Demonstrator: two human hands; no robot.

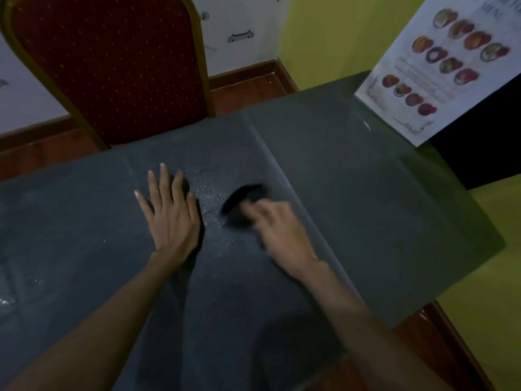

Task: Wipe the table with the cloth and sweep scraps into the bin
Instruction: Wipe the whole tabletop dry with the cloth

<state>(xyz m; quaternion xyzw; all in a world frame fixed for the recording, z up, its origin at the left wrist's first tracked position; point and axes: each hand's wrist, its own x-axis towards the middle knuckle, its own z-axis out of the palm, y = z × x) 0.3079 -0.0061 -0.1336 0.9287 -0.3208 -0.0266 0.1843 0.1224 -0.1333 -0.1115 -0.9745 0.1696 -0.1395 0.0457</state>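
Observation:
A dark table (pixel 352 179) with a grey covering fills the view. My left hand (pixel 169 213) lies flat on it, palm down, fingers spread, holding nothing. My right hand (pixel 277 230) is blurred and grips a dark bunched cloth (pixel 244 201) pressed on the table just right of my left hand. Small pale scraps or droplets (pixel 210 198) are scattered between the two hands. No bin is in view.
A red padded chair (pixel 112 66) with a gold frame stands at the table's far edge. A printed food menu sheet (pixel 439 66) leans at the far right corner. Shiny specks (pixel 8 300) lie at the left edge. Yellow-green wall on the right.

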